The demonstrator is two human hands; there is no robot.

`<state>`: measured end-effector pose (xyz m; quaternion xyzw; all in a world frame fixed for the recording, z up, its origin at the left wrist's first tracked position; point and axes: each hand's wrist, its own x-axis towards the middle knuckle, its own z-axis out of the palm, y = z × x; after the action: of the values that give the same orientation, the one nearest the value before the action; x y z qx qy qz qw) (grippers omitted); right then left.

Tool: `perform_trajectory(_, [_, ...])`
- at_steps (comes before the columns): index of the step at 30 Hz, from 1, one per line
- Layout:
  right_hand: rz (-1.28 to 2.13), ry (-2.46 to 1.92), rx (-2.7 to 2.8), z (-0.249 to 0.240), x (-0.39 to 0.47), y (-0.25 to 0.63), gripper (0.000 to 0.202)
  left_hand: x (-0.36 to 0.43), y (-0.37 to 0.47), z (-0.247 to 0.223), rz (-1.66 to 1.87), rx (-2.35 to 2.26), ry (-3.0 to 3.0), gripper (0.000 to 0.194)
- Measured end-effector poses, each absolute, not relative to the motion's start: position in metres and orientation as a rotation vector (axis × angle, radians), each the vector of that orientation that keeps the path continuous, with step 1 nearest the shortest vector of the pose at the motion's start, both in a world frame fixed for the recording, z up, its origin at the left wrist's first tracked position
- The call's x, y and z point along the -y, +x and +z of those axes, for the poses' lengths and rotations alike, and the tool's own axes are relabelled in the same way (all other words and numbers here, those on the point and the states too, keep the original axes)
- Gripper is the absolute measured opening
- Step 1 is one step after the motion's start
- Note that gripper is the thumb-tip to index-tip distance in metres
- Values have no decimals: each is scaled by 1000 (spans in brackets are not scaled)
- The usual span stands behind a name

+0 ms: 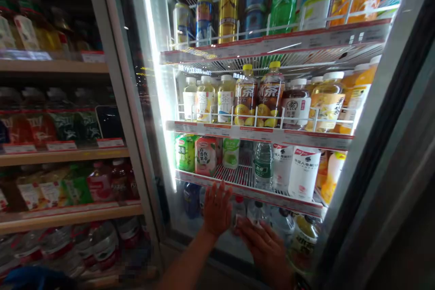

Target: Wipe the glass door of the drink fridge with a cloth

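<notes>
A lit drinks cooler fills the middle and right, its bottles and cans on wire shelves with priced edges [261, 133]. My left hand [217, 208] is raised in front of the lowest visible shelf edge, fingers spread, holding nothing. Just right of it and lower, my right hand [261, 240] has its fingers stretched out, blurred, with nothing seen in it. Behind the hands stand a red-capped bottle [239, 208] and other bottles. Above them are a green-labelled water bottle [263, 165] and a white-labelled bottle [304, 173]. Whether either hand touches the glass or a bottle cannot be told.
At the left, an open rack with wooden shelves [68, 156] holds several rows of bottles. A grey upright frame [129, 99] separates it from the cooler. The cooler's dark right edge [377, 127] slants down beside the shelves. Something blue [30, 278] shows at bottom left.
</notes>
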<state>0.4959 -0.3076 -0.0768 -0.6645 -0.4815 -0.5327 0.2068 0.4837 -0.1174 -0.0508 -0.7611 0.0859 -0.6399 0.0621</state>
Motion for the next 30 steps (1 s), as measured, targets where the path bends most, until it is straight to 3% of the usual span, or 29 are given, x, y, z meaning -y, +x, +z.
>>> perform_trajectory(6, [-1473,-1844,1513,-92,314,496,39,118,483,-48,-1939,-255,-2289,58])
perform_trajectory(12, [-1601,-1980,1141,-38,350,507,42,118,485,-49,-1953,-264,-2294,58])
perform_trajectory(15, [-1716,-1872,808,-13,361,516,56,117,486,-50,-1967,-268,-2295,58])
perform_trajectory(18, [-1756,-1753,667,-3,357,520,57,117,486,-52,-1966,-270,-2299,57])
perform_trajectory(30, [-1449,-1886,1387,-76,303,491,45,116,485,-51,-1946,-261,-2286,57])
